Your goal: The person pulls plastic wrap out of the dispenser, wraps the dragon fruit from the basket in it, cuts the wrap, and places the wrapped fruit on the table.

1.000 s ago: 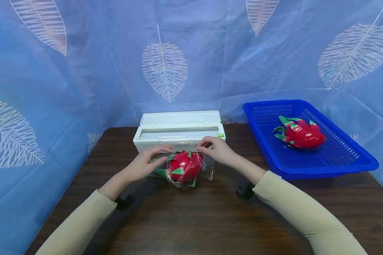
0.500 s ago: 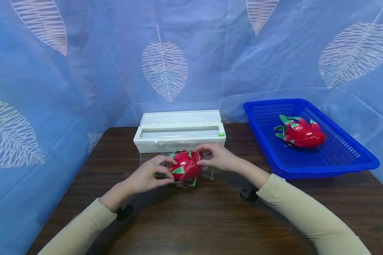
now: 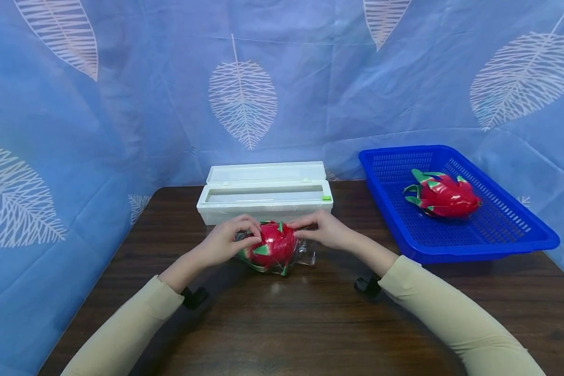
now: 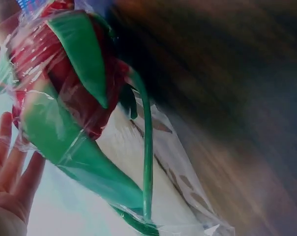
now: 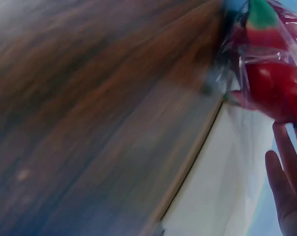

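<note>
A red dragon fruit with green scales, wrapped in clear plastic film, is between my two hands in the head view. My left hand is at its upper left, thumb and fingertips close together, pinching film there. My right hand holds the right end, with fingers on top and thumb at the side. The left wrist view shows film stretched over the fruit's long green scales and my left fingers by its underside. In the right wrist view, my right fingers touch the fruit's red skin.
Just behind the fruit stands a white film dispenser, lid raised and a green slider at its right. A blue basket holding another dragon fruit is at the back right. A leaf-patterned blue curtain backs the dark wooden table.
Both hands came down onto the wrapped fruit from above. Since then my left hand has shifted up along its left side, while my right hand has stayed at the right end.
</note>
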The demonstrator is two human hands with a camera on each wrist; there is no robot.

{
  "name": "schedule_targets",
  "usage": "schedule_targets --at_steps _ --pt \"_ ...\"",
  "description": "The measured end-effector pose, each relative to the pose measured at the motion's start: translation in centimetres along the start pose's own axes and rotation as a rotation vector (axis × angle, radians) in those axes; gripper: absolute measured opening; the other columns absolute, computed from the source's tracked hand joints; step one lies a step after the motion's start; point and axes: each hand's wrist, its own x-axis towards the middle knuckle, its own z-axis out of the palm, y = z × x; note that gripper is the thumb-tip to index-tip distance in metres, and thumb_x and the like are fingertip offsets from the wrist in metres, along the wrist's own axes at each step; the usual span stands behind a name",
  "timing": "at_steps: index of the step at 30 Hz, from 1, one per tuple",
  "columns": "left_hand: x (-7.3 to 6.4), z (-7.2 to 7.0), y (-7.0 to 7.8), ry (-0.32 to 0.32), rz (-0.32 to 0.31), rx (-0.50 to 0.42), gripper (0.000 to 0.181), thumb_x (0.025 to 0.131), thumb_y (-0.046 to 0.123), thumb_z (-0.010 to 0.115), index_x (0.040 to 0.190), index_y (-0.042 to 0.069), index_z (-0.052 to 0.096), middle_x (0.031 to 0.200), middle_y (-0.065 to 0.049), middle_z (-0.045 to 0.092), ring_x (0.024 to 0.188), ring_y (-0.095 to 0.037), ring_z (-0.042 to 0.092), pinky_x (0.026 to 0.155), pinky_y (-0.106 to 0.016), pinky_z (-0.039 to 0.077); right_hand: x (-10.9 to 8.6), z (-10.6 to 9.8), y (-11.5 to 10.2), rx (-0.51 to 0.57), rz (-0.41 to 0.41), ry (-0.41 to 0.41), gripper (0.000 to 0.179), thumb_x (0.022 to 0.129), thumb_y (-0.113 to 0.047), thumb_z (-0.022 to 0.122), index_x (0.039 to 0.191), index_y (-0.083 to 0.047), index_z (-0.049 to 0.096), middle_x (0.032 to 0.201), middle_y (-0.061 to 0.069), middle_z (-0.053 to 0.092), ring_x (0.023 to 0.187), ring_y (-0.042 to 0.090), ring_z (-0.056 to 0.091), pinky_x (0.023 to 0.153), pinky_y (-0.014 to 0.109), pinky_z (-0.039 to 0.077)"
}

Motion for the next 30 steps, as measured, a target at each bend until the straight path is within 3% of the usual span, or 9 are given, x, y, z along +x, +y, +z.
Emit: schedule_targets --at_steps 5,8,15,21,25,30 --pt "0.6 0.2 -0.4 0.012 -0.053 0.056 0.005 0.086 0.021 0.076 0.088 0.019 0.072 0.105 0.004 0.063 0.096 -0.015 0.06 0.081 -0.035 0.053 0.1 0.2 0.3 0.028 0.032 0.019 0.024 0.092 -0.008 0.066 0.115 -0.003 0.072 0.114 0.011 0.069 0.109 0.023 0.064 0.088 0.033 0.052" --pt "0.9 0.3 -0.7 0.015 -0.088 0.035 0.008 0.083 0.023 0.079 0.088 0.02 0.073 0.106 0.004 0.063 0.097 -0.016 0.06 0.081 -0.036 0.053 0.4 0.5 0.0 0.045 0.091 0.062 0.02 0.092 -0.01 0.067 0.109 -0.004 0.074 0.107 0.009 0.071 0.1 0.021 0.066 0.081 0.031 0.055" --pt "1.5 -0.1 -1.2 -0.03 -0.144 -0.062 0.039 0.082 0.02 0.08 0.118 0.011 0.069 0.129 -0.01 0.06 0.12 -0.027 0.054 0.09 -0.043 0.052 0.7 0.9 -0.4 0.041 0.17 0.172 0.01 0.09 -0.013 0.07 0.097 -0.007 0.074 0.099 0.005 0.07 0.091 0.02 0.067 0.077 0.033 0.056" --pt "1.4 -0.3 -1.6 -0.088 -0.231 -0.106 0.046 0.086 0.025 0.076 0.127 0.009 0.065 0.122 -0.008 0.066 0.109 -0.022 0.062 0.087 -0.038 0.053 0.4 0.4 -0.9 -0.062 0.081 0.165 0.016 0.093 -0.014 0.068 0.102 -0.005 0.077 0.109 0.009 0.071 0.102 0.023 0.065 0.077 0.032 0.055" --pt "1.4 -0.3 -1.8 -0.098 -0.237 -0.136 0.044 0.088 0.026 0.074 0.127 0.009 0.065 0.121 -0.008 0.066 0.105 -0.021 0.063 0.084 -0.035 0.054 -0.2 0.0 -1.5 -0.163 -0.019 0.116 0.023 0.094 -0.015 0.065 0.114 -0.004 0.072 0.12 0.011 0.067 0.111 0.026 0.061 0.084 0.037 0.054" --pt "1.5 -0.4 -2.0 -0.094 -0.234 -0.171 0.039 0.089 0.022 0.073 0.125 0.009 0.067 0.117 -0.008 0.068 0.1 -0.019 0.066 0.081 -0.033 0.055 -0.9 0.3 -1.8 -0.222 -0.065 0.044 0.037 0.089 -0.021 0.072 0.123 -0.006 0.068 0.124 0.01 0.064 0.114 0.025 0.061 0.088 0.038 0.053"
